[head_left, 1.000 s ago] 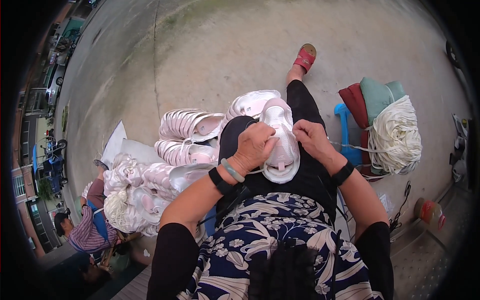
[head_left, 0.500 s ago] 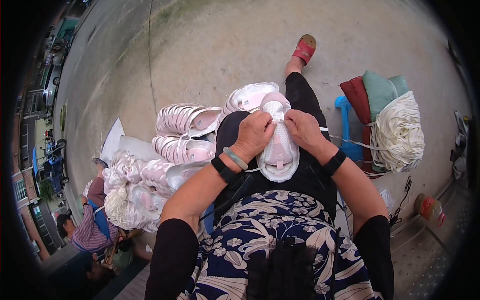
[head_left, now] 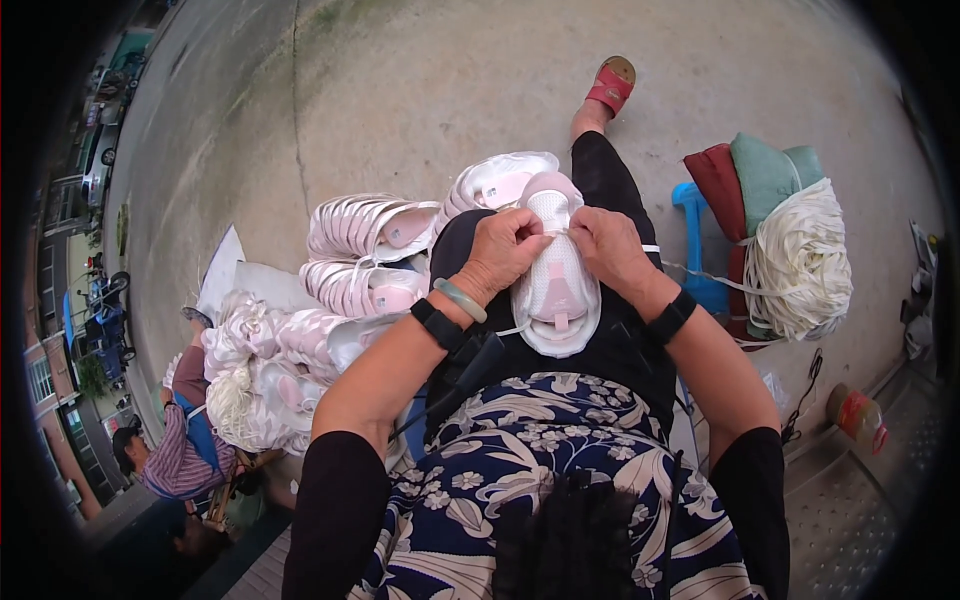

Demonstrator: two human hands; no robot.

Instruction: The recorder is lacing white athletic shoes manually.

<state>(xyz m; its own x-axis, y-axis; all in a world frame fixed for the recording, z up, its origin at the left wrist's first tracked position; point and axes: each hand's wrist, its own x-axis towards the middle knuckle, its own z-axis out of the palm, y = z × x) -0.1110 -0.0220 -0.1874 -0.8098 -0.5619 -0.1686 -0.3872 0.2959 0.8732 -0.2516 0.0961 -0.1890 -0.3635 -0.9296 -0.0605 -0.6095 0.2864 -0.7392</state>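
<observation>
Head view: the left hand (head_left: 505,247) and right hand (head_left: 608,248) pinch a thin white lace (head_left: 558,233) across a pink-and-white sneaker (head_left: 556,285). Exactly how each grips it is partly hidden.

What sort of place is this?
Looks like an outdoor paved yard or roadside used as an informal work spot: open concrete underfoot, vehicles along the left edge, and stacked shoes beside the seated person.

The right hand (head_left: 608,245) partly hides the pale shoe (head_left: 556,285).
</observation>
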